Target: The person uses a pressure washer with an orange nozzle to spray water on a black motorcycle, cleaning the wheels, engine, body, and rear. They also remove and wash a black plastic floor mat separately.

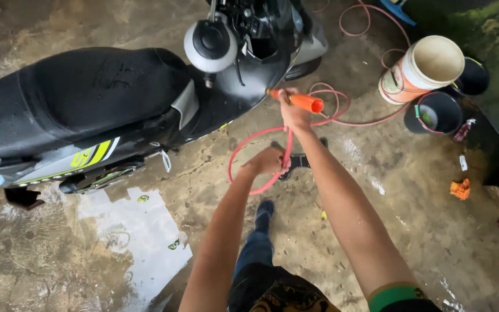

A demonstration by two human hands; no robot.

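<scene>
Up front, an orange nozzle [302,101] on a thin red hose [258,136] is gripped by the right hand [293,113] beside a wet black scooter [88,110]; the hose — looped over the wet floor [411,219] — is clasped lower by the left hand [268,161]. Three buckets [428,63] are counted — one pale, two dark.

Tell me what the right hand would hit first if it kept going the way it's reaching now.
Probably the black scooter. The right hand, gripping an orange spray nozzle, reaches up-frame toward its dark front panel, which seems to lie just beyond the knuckles. Depth is hard to judge from this view.
</scene>
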